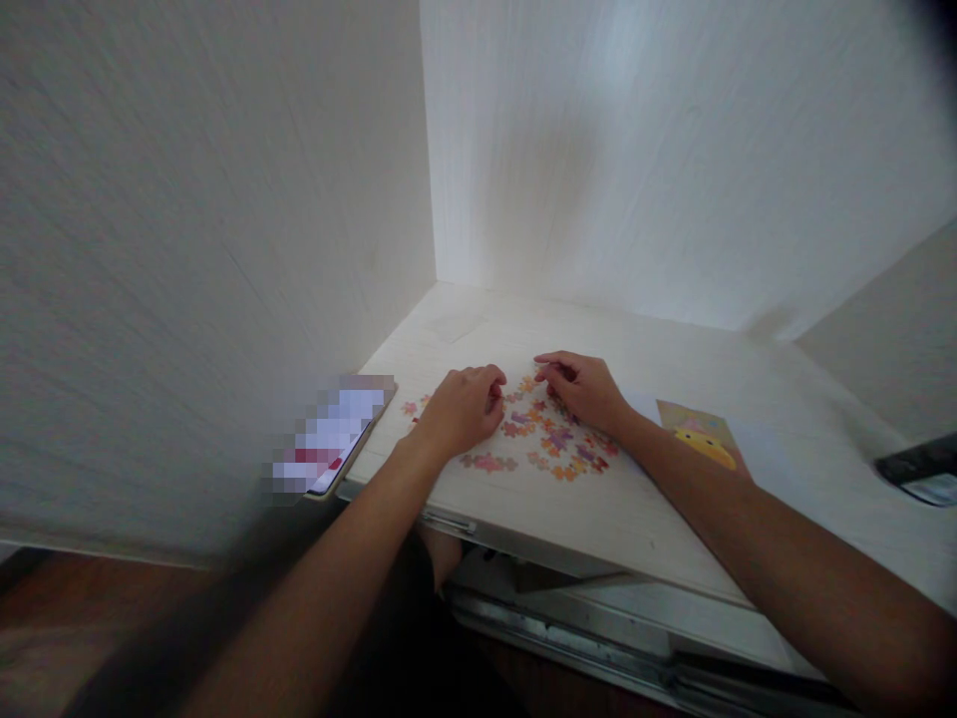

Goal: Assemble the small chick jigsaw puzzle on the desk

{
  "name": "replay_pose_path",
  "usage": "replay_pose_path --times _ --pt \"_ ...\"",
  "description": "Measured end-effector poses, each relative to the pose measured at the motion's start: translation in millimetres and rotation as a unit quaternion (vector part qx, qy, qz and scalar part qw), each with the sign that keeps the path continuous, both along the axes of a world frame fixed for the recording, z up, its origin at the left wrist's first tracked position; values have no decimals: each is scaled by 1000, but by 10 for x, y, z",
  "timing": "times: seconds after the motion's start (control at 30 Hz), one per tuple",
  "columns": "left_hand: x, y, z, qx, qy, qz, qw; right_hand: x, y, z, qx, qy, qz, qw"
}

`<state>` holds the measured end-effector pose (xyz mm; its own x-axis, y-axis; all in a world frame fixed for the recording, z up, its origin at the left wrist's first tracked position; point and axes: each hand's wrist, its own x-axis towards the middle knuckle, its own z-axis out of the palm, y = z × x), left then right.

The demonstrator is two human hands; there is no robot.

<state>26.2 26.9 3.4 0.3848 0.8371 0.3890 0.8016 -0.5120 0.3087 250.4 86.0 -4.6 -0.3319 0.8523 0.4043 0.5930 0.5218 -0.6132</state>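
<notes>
Jigsaw puzzle pieces point(557, 439) in orange, pink and purple lie spread on a white tabletop point(478, 499), several of them touching or joined. Over the left part of the spread, my left hand point(465, 407) has its fingers curled in toward the palm; its fingertips are mostly hidden, and I cannot make out what they hold. My right hand point(587, 389) hovers at the far right of the pieces with thumb and index finger apart, close to an orange piece point(527, 384). A small joined strip of pieces point(488, 463) lies near the front edge.
A phone point(340, 434) with a lit, blurred screen rests at the table's left edge. Behind my right forearm lies a card with a yellow cartoon figure point(703, 444) on white paper point(774, 459). A dark cylindrical object point(923, 469) lies far right. Pale walls point(598, 199) enclose the table.
</notes>
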Motion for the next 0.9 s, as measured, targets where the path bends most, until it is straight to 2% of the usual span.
replay_pose_path --times 0.17,0.37,0.63,0.9 --pt "-15 -1 -22 4 -12 -11 1000 11 24 -21 6 -2 6 1000" --pt "-23 12 -29 11 21 -16 1000 17 34 -32 13 1 7 1000" --pt "-45 30 -54 21 38 16 999 15 37 -35 18 0 10 1000" --pt "-30 28 -43 20 43 8 999 7 16 -17 7 13 10 1000"
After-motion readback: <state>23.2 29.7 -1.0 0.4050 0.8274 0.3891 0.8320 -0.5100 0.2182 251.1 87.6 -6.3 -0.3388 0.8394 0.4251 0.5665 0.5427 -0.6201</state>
